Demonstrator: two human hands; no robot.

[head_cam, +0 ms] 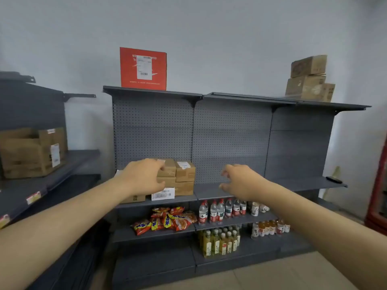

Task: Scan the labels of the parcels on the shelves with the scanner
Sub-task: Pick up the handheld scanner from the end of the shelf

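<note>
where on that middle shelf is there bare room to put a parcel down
The grey middle shelf is bare from the stack of brown cardboard parcels rightward to the small black object near its right end. The left end is crowded: parcels and a white box, with the left hand there. The right hand hovers before the bare stretch.
</note>
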